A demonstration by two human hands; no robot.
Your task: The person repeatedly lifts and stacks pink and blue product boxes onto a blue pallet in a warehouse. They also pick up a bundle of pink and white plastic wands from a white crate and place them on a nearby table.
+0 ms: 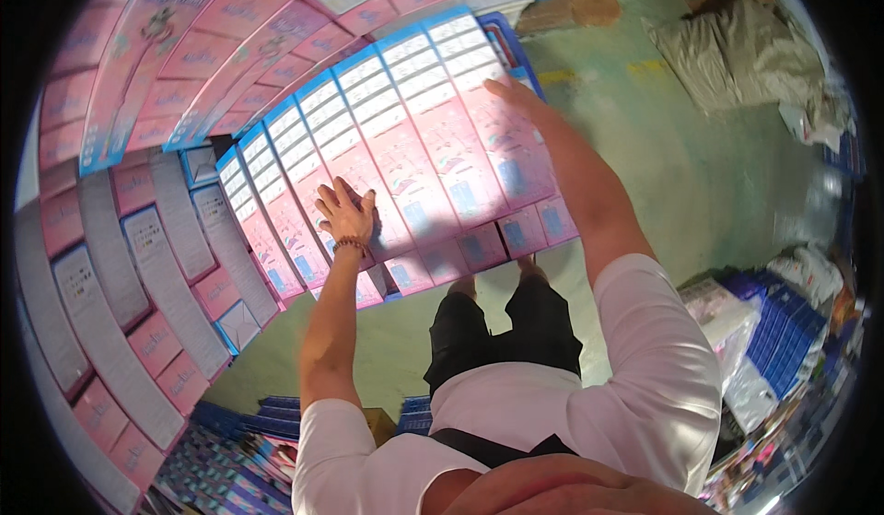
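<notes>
A row of long pink cardboard boxes (414, 162) with white and blue printed panels lies side by side before me, on top of more pink boxes (476, 247). My left hand (347, 216), with a beaded bracelet (351, 244) at the wrist, rests with fingers spread on the tops of the boxes left of the middle. My right hand (514, 95) lies at the far right end of the row, against the edge of the outermost box. Part of the palm side is hidden, and its fingers look extended. Neither hand is closed around a box.
Tall stacks of pink boxes (207, 38) stand behind the row, and more boxes (124, 259) are stacked at the left. A blue plastic crate or pallet edge (518, 48) shows at the far right end. Beige sacking (739, 55) and blue stacked goods (780, 328) lie on the right.
</notes>
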